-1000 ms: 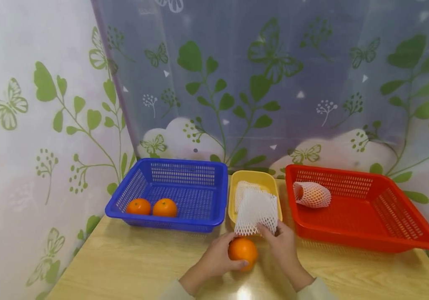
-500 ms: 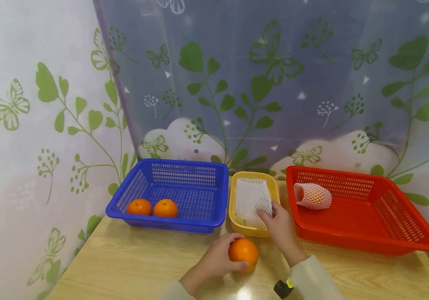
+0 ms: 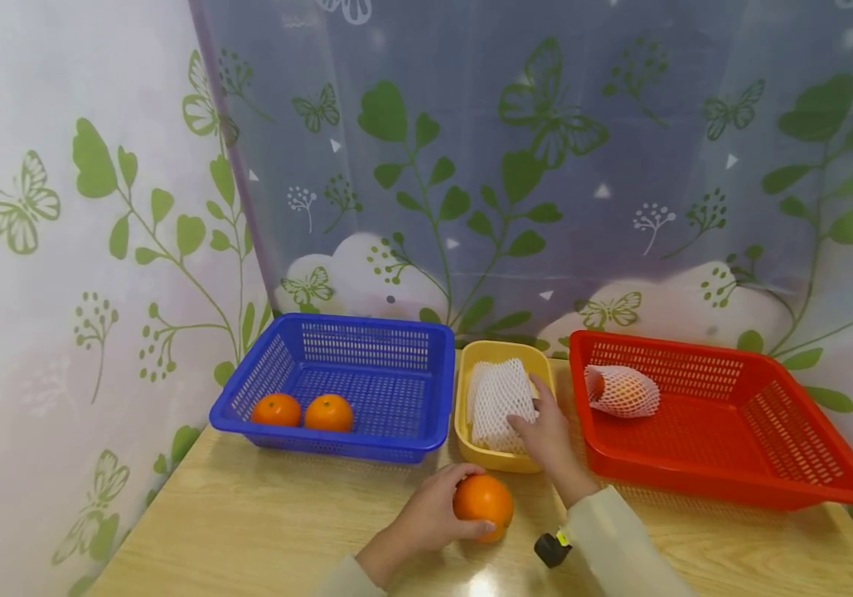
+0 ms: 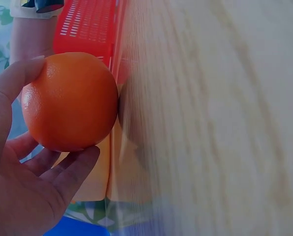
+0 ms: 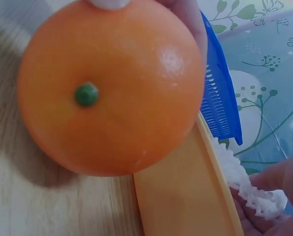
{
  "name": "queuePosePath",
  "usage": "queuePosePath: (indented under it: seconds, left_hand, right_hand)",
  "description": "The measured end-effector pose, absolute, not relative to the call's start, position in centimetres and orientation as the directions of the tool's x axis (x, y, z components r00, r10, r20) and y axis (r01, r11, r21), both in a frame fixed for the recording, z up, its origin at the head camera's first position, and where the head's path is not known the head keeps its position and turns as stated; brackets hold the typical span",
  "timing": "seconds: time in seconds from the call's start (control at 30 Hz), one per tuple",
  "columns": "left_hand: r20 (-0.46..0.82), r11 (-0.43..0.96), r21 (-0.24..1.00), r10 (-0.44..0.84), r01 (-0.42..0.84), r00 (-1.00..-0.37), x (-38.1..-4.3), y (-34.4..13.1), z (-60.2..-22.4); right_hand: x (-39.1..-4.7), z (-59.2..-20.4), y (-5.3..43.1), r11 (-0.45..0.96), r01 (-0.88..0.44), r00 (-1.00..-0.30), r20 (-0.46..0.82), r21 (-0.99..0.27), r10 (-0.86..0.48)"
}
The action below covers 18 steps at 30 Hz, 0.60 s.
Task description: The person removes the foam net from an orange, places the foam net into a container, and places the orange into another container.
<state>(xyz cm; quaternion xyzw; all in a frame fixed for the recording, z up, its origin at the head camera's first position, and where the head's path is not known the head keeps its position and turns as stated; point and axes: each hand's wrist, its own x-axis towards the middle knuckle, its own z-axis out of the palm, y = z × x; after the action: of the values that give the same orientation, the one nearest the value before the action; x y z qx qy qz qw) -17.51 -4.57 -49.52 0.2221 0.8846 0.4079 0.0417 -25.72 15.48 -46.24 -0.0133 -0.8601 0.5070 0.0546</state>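
Note:
My left hand (image 3: 433, 510) holds an orange (image 3: 486, 506) on the table in front of the yellow container (image 3: 502, 462). Its thumb and fingers curve round the fruit's sides, as the left wrist view shows. Up close in the right wrist view, the orange (image 5: 112, 123) shows a green stem button. My right hand (image 3: 551, 439) reaches over the container's right rim. Between its thumb and fingers it pinches the edge of a white foam fruit net (image 3: 502, 406), which lies on other netting in the container. Part of the net (image 5: 267, 202) bunches in those fingers in the right wrist view.
At left stands a blue basket (image 3: 366, 448) with two oranges (image 3: 329, 414) in it. A red basket (image 3: 695, 477) at right contains one orange in a foam net (image 3: 626, 391). A black device (image 3: 551, 549) sits by the right sleeve. A patterned curtain hangs behind.
My right hand has moved from beside the orange back over the yellow container. The foam net it pulled over the front rim now lies inside. My left hand stays on the orange.

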Motion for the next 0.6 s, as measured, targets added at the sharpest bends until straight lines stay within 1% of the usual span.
queuePosePath:
  seconds: [0.3,0.6]
  left_hand:
    - [0.117,0.562,0.740,0.433,0.369,-0.894,-17.5,-4.7,-49.5]
    - [0.147,0.546,0.741,0.436,0.391,-0.888,-17.4,-4.7,-49.5]
  right_hand:
    - [-26.3,-46.1,14.8,0.586,-0.051,-0.997,0.072,-0.809,0.013]
    - [-26.5,-46.1,14.4,0.706,-0.076,-0.997,0.074,-0.704,-0.033]
